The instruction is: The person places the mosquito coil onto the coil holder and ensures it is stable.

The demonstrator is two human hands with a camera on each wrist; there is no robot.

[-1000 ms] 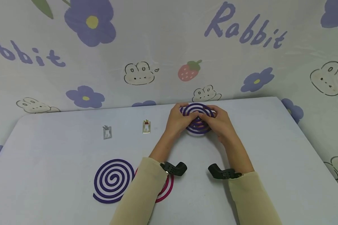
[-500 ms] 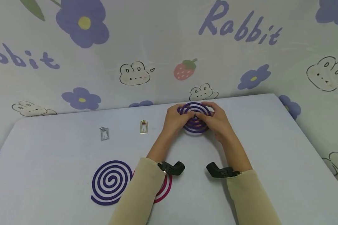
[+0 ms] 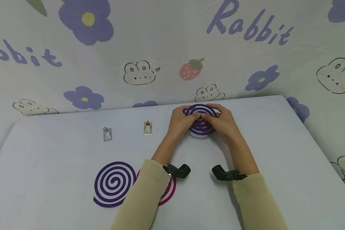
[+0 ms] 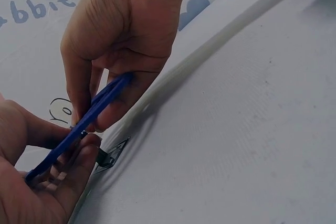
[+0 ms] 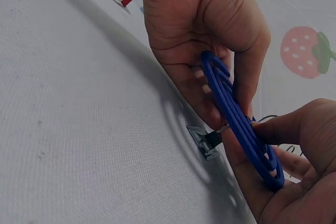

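Note:
Both hands hold a dark purple mosquito coil point(image 3: 201, 132) near the back edge of the table. My left hand point(image 3: 180, 122) grips its left side and my right hand point(image 3: 223, 123) its right side. The thumbs meet at the middle of the coil, while other fingers are partly hidden under it. In the right wrist view the coil point(image 5: 231, 106) is tilted, above a small metal coil stand point(image 5: 203, 142) on the table. The left wrist view also shows this stand point(image 4: 116, 155), with its upright tab reaching towards the coil's centre. Fingers hide where they meet.
Another purple coil point(image 3: 115, 183) lies flat at the front left. A red coil point(image 3: 172, 191) lies beside it, mostly hidden by the left sleeve point(image 3: 143, 195). A silver stand point(image 3: 107, 134) and a gold stand point(image 3: 148, 127) lie left of the hands. A patterned cloth hangs behind.
The head view shifts slightly. Both hands stay on the coil at the same place, with the thumbs moving only a little at its centre.

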